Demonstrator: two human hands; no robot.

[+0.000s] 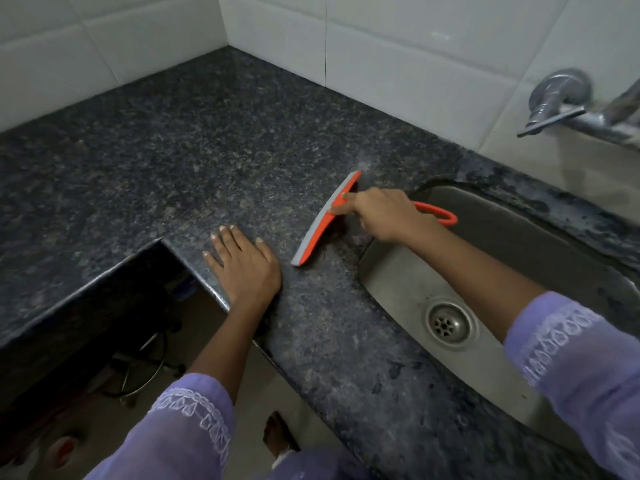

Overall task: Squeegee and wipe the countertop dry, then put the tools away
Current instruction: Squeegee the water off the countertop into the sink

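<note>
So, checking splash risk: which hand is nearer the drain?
Right. The right hand grips the squeegee at the sink's far rim, above the drain; the left hand lies flat on the countertop, farther off.

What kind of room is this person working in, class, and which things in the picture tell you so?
Most likely a home kitchen. A steel sink with a drain is set into a speckled stone countertop, a tap comes out of the white tiled wall, and the right hand holds a squeegee.

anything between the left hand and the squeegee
Nothing: in the head view only bare countertop separates the left hand from the squeegee.
</note>
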